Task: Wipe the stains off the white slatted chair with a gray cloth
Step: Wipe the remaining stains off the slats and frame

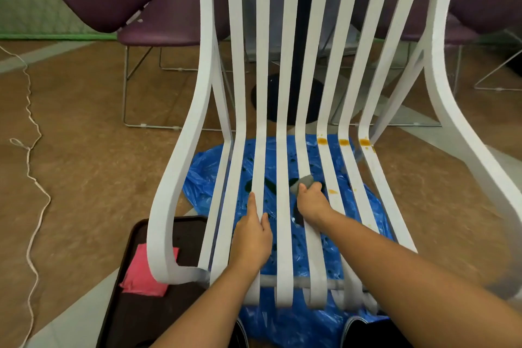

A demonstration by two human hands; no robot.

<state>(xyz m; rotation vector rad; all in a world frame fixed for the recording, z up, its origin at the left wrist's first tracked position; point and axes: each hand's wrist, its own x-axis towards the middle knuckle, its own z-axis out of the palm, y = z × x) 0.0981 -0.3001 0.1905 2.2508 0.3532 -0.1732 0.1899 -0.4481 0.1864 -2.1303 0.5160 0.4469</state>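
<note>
The right hand curls its fingers round the gray cloth, pressing it onto a middle seat slat of the white slatted chair. The left hand lies with straight fingers on a nearby slat. The slats to the left look clean. Orange stains mark three right-side slats at the bend, and a smear sits beside the cloth, so the job looks roughly half done.

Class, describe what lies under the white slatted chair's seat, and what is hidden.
A crumpled blue plastic sheet spreads on the floor beneath the white slatted chair. Slats, the left hand and the right hand gripping the gray cloth cover strips of it.
</note>
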